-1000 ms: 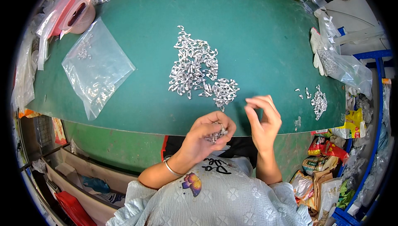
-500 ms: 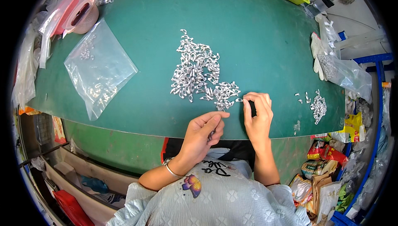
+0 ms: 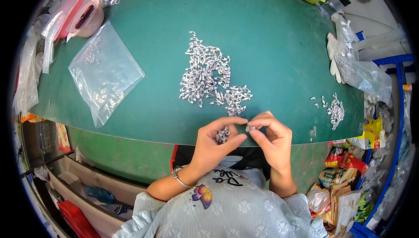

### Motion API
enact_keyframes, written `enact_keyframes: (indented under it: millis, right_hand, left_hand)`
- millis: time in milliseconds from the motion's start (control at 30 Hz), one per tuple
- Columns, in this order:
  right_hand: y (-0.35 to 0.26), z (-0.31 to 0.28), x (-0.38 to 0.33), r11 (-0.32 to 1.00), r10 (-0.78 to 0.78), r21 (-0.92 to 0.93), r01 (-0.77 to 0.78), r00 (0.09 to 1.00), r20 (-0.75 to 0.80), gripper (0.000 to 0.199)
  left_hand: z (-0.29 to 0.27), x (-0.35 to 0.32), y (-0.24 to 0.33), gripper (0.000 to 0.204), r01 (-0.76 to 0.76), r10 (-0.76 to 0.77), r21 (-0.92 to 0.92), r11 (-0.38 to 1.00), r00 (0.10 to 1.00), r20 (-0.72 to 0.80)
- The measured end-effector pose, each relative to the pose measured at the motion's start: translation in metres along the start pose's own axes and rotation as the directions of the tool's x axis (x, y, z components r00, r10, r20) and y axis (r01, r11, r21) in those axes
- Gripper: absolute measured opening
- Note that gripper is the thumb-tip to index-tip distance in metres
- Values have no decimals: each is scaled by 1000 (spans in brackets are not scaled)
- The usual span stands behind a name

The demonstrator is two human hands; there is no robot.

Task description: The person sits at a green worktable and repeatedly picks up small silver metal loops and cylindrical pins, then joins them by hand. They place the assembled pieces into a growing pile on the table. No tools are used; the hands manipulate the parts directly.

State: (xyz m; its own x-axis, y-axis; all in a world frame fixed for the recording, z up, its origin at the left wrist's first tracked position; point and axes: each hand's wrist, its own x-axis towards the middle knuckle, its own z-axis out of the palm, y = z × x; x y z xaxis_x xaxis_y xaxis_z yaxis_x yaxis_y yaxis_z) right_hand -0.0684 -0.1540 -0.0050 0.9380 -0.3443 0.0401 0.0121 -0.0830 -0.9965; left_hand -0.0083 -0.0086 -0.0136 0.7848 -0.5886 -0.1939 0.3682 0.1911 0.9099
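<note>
- Left hand (image 3: 208,145), lower middle of the frame: fingers curled round a clutch of small grey metal pieces (image 3: 222,135), thumb and forefinger apart.
- Right hand (image 3: 276,144), just beside it: thumb and fingertips clamped on one little silvery part (image 3: 250,128); I can't make out its shape.
- Pile of looped parts (image 3: 202,78): centre of the frame, on the green table (image 3: 279,41).
- Clear bag (image 3: 111,81): left side.

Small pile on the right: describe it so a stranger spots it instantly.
Follow the green table to its right end. Down the picture from the white glove lies the small silvery pile. It is smaller than the middle pile, with loose pieces to its left.
</note>
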Motion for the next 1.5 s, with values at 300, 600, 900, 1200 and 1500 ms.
enact_keyframes:
  millis: [300,600,900,1200,1500]
  right_hand:
    - [-17,3,-6,967,-168,-197,163,986,-7,17]
    - [-16,7,-13,994,-49,95,54,997,-54,21]
    - [-20,13,-14,958,-264,-146,248,960,-96,25]
    - [-20,15,-16,938,-306,-200,283,947,-95,24]
    - [3,-92,9,688,-312,-725,-40,886,-344,7]
  left_hand:
    - [2,-4,3,21,-261,277,243,934,961,-30]
    - [5,-4,4,16,-203,206,128,971,978,-17]
    - [0,-8,5,17,457,-295,-546,702,884,362]
    - [-3,-8,2,19,512,-263,-592,623,849,458]
    - [-5,-4,-4,16,452,-370,-506,735,892,259]
